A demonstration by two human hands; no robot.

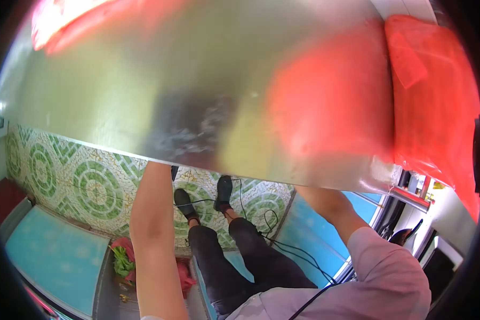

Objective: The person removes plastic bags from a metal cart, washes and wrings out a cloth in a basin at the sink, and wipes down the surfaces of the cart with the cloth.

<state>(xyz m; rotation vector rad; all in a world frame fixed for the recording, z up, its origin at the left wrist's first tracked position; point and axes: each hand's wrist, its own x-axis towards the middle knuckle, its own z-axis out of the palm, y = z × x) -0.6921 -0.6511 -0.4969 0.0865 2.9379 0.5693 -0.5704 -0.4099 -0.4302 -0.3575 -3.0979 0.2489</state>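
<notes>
A large, smooth metal-like panel [101,101] fills the upper view, very close to me, with blurred red and dark reflections on it. My left forearm [153,229] reaches up and passes behind its lower edge. Farther right, my right forearm [325,205] goes behind the same edge. Both hands are hidden by the panel, so what they touch or hold does not show. A red plastic bag [432,101] is against the panel's right side.
Green-and-white patterned tiles [96,184] cover the floor around my dark shoes [225,192]. Black cables [298,250] run beside my legs. Blue surfaces [58,256] lie at both sides. Leafy greens [124,261] sit in a red bag at lower left. A metal bar [409,199] is at right.
</notes>
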